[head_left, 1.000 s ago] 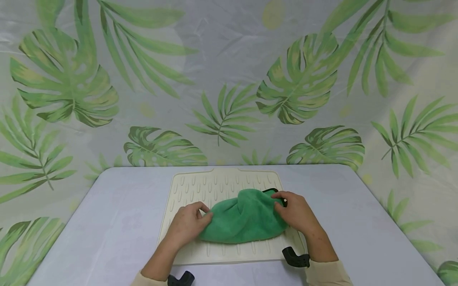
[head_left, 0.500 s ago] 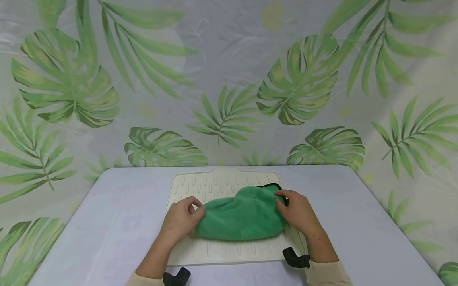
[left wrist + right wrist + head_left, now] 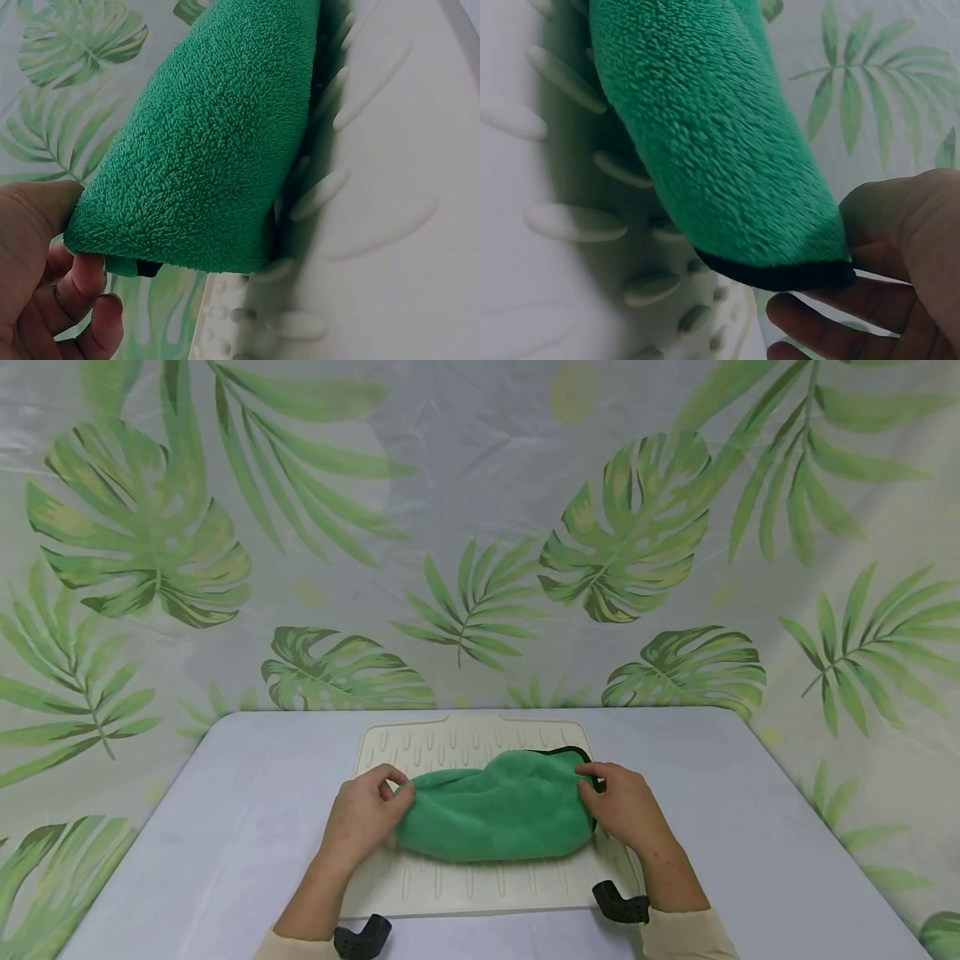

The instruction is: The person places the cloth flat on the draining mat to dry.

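A fluffy green towel [image 3: 495, 814] with a dark trim stretches between both hands over a cream ribbed mat [image 3: 480, 893]. My left hand [image 3: 365, 810] pinches its left end between thumb and fingers; in the left wrist view the thumb lies over the towel [image 3: 202, 142] and the fingertips curl beneath. On the other side my right hand [image 3: 622, 802] pinches the dark-edged right end. The right wrist view has the black trim [image 3: 780, 276] right at the thumb and fingers, the towel hanging close over the mat's raised ribs.
The mat lies on a white-covered table [image 3: 225, 843]. Behind the table hangs a leaf-patterned curtain [image 3: 480, 527]. A black curved piece [image 3: 363, 937] sits at the left wrist, and another black piece [image 3: 621, 902] at the right wrist.
My left hand has moved left with its end of the towel, and the towel has drawn out longer and flatter. The right hand has barely moved.
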The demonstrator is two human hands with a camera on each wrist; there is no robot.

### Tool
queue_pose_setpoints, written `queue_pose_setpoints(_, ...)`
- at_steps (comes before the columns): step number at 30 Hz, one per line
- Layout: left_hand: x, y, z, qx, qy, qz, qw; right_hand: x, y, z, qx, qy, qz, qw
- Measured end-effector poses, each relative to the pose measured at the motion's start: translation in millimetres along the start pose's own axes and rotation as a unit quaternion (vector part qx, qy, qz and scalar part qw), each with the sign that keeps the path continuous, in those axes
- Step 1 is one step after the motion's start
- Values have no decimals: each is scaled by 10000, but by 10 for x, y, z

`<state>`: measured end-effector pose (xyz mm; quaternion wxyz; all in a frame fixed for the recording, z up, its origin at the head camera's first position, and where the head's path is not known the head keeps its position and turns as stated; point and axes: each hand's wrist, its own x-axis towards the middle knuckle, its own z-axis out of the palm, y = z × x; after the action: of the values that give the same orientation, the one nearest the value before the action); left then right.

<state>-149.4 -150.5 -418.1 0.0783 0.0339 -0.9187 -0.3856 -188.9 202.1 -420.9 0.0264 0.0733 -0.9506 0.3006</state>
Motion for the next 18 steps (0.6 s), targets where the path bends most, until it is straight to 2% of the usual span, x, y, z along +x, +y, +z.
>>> queue_pose_setpoints(9,12,-21,-41,220,157,48,9996,-11,2,-2,-88,-75,51,9999)
queue_pose_setpoints(18,15,-36,-85,220,220,8,9995,-6,-1,11,-197,-59,116,9997)
